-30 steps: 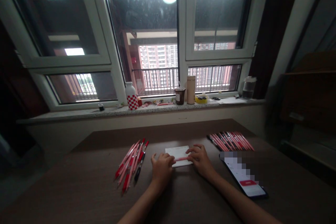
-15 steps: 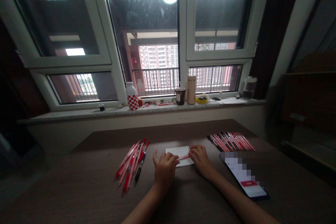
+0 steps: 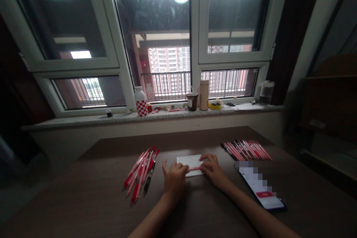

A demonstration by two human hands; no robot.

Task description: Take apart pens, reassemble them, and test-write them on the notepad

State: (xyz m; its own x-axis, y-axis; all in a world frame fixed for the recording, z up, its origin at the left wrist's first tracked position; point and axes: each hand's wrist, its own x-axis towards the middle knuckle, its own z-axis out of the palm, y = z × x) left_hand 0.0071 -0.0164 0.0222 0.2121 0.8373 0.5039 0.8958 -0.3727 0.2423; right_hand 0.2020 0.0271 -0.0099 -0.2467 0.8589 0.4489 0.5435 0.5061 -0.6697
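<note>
A pink pen lies crosswise over a small white notepad, its two ends covered by my fingers. My left hand pinches the left end between thumb and fingertips. At the other end, my right hand closes on the pen with its thumb and lower fingers, while the index finger is bent above the pad's upper right corner. Left of my hands is a loose pile of pink, red and black pens. Farther back on the right, several more pens lie side by side in a row.
A phone with a lit screen rests on the brown table, right of my right forearm. On the windowsill beyond stand a checkered bottle, a dark cup, a tan flask and a clear container.
The pen has gone from slightly slanted to nearly level. My right fingers have shifted on its right end, with the index finger raised. My left hand has barely moved.
</note>
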